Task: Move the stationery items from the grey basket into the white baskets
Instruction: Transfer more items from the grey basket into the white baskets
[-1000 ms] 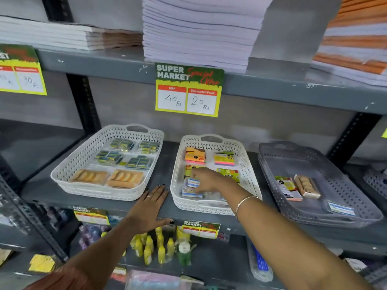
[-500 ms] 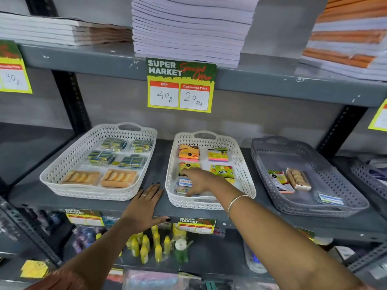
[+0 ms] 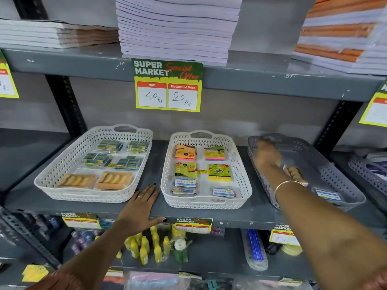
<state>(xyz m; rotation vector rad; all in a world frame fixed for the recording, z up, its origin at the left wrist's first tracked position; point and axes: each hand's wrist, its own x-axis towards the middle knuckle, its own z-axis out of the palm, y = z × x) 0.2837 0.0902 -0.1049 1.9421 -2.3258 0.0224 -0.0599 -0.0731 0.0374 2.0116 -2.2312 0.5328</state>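
Head view: your left hand lies flat, palm down and fingers spread, on the front edge of the grey shelf between the two white baskets, holding nothing. Your right hand reaches over the near-left part of the grey basket; it is blurred, and I cannot tell how far its fingers are closed or whether they have hold of anything. Just beside your right wrist, inside the grey basket, a tan eraser pack lies partly hidden by your forearm, and a small clear box with a blue-and-white label sits nearer the front right corner. The middle white basket holds four sticky-note pads in two rows: an orange pad and a yellow-and-pink pad at the back, two yellow pads in front of them, and then two clear labelled boxes at the front. The left white basket holds four packs of small blue-and-yellow items toward the back and two tan eraser packs side by side at the front. A yellow and green price card reading 40 Rs and 20 Rs hangs from the shelf above, under stacks of notebooks.
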